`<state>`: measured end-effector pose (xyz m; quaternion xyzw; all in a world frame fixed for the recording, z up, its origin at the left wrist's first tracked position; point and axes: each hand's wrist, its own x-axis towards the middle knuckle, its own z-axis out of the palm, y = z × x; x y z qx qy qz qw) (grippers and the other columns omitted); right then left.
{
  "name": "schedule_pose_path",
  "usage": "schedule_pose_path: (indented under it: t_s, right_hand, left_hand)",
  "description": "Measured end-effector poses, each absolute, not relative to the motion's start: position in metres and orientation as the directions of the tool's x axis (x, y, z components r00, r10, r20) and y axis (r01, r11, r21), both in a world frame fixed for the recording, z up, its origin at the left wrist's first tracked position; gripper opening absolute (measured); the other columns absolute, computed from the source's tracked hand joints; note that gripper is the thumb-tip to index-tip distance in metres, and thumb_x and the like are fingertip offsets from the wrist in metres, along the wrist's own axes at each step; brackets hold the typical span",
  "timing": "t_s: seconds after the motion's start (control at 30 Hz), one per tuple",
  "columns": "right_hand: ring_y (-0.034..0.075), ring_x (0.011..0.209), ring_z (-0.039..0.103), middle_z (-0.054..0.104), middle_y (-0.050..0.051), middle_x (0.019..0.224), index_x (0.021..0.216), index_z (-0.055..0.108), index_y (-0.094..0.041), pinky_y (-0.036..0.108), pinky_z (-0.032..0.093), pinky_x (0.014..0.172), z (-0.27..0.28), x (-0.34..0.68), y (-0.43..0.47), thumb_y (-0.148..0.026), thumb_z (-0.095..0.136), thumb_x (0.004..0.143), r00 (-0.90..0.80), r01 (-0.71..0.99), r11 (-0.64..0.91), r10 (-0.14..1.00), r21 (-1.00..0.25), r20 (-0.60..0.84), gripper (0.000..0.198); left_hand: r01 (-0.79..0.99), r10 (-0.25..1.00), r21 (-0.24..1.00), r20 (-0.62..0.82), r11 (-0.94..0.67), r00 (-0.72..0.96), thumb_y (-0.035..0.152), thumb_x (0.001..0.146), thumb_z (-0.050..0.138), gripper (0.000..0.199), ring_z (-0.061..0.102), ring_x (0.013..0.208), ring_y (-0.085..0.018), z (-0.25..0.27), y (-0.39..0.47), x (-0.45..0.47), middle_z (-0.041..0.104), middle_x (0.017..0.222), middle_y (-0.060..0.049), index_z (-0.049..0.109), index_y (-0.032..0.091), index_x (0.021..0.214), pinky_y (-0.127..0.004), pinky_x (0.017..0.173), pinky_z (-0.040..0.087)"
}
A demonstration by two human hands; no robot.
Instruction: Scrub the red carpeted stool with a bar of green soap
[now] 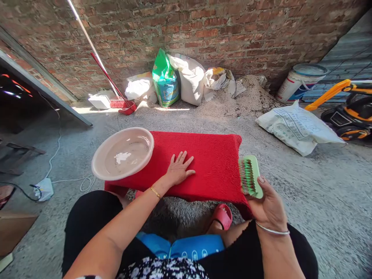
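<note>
A red cloth is draped over a low bench in front of me, its edges hanging down. My left hand lies flat on the cloth near its middle, fingers spread, holding nothing. In my right hand is a light green scrubbing brush. The brush is turned on its side at the right end of the cloth, bristles facing left against or very near the hanging edge. A pale pink basin of water stands on the left end of the cloth, with a bright white patch in it.
Along the brick wall are a red broom and dustpan, a green-blue bag, a white sack and a gravel heap. At right lie a printed sack and an orange-black toy digger. A white cable crosses the left floor.
</note>
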<state>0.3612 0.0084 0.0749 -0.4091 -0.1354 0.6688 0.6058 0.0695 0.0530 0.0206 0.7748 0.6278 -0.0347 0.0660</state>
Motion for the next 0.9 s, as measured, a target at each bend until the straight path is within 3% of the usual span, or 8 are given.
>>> schedule_pose_path:
  t_s: [0.07,0.17,0.3,0.4,0.53,0.6,0.77,0.9]
  right_hand:
    - [0.014,0.069,0.066,0.068,-0.005,0.075,0.084,0.064,-0.022,0.021,0.049,0.050,0.074,0.364,0.008,-0.027,0.079,0.063,0.074,-0.706,-0.213,0.927,-0.676,-0.369,0.027]
    - [0.014,0.067,0.065,0.069,-0.004,0.076,0.084,0.064,-0.022,0.023,0.052,0.055,0.075,0.367,0.007,-0.027,0.078,0.064,0.088,-0.705,-0.193,0.931,-0.683,-0.353,0.025]
    - [0.014,0.067,0.065,0.069,-0.005,0.076,0.083,0.065,-0.022,0.024,0.053,0.055,0.077,0.370,0.007,-0.026,0.078,0.063,0.108,-0.721,-0.192,0.918,-0.666,-0.382,0.025]
    - [0.014,0.070,0.065,0.070,-0.004,0.079,0.084,0.066,-0.023,0.024,0.055,0.058,0.078,0.372,0.007,-0.026,0.078,0.063,0.137,-0.720,-0.180,0.910,-0.670,-0.392,0.024]
    - [0.011,0.065,0.064,0.070,-0.004,0.078,0.083,0.067,-0.021,0.021,0.055,0.057,0.079,0.371,0.007,-0.026,0.078,0.063,0.166,-0.700,-0.157,0.913,-0.697,-0.372,0.023]
    - [0.012,0.066,0.065,0.070,-0.004,0.078,0.083,0.067,-0.022,0.023,0.055,0.058,0.079,0.371,0.006,-0.026,0.078,0.064,0.153,-0.693,-0.164,0.918,-0.701,-0.366,0.022]
    - [0.015,0.074,0.067,0.071,-0.003,0.083,0.087,0.066,-0.023,0.027,0.057,0.064,0.079,0.371,0.002,-0.028,0.078,0.065,0.107,-0.704,-0.179,0.930,-0.688,-0.351,0.025]
    - [0.015,0.073,0.067,0.068,-0.004,0.076,0.084,0.064,-0.023,0.026,0.056,0.064,0.081,0.373,0.000,-0.028,0.079,0.064,0.103,-0.716,-0.180,0.928,-0.675,-0.357,0.025]
  left_hand:
    - [1.000,0.988,0.010,-0.155,-0.004,0.006,0.067,0.091,0.031,0.073,0.011,0.149,-0.028,0.022,0.057,0.060,0.014,0.161,-0.012,0.028,0.026,0.152,-0.052,0.118,0.011]
    - [0.999,0.991,0.011,-0.128,0.036,-0.035,0.070,0.090,0.029,0.081,0.010,0.149,-0.030,0.019,0.061,0.086,0.014,0.160,-0.016,0.027,0.019,0.152,-0.054,0.118,0.008]
    - [0.975,0.980,0.112,-0.039,-0.190,0.195,0.073,0.086,0.032,0.086,0.011,0.148,-0.032,0.009,0.056,0.170,0.017,0.159,-0.018,0.031,0.016,0.150,-0.057,0.118,0.007]
    - [0.908,0.924,0.172,0.030,-0.381,0.382,0.064,0.090,0.036,0.080,0.015,0.147,-0.033,0.003,0.042,0.236,0.020,0.158,-0.022,0.031,0.009,0.149,-0.059,0.117,0.009]
    - [0.715,0.743,0.215,0.101,-0.665,0.662,0.054,0.091,0.041,0.067,0.018,0.147,-0.030,0.002,0.025,0.281,0.028,0.157,-0.016,0.036,0.017,0.148,-0.059,0.118,0.010]
    - [0.667,0.699,0.235,0.090,-0.707,0.710,0.055,0.091,0.039,0.067,0.020,0.147,-0.027,0.007,0.028,0.275,0.030,0.157,-0.013,0.035,0.019,0.148,-0.054,0.119,0.011]
    - [0.937,0.952,0.198,-0.041,-0.288,0.302,0.064,0.092,0.031,0.076,0.011,0.149,-0.026,0.023,0.074,0.186,0.015,0.161,-0.012,0.026,0.017,0.152,-0.051,0.120,0.010]
    - [0.996,0.989,0.081,-0.149,0.027,-0.015,0.067,0.091,0.025,0.081,0.007,0.149,-0.027,0.025,0.110,0.122,0.011,0.161,-0.013,0.023,0.016,0.153,-0.050,0.120,0.006]
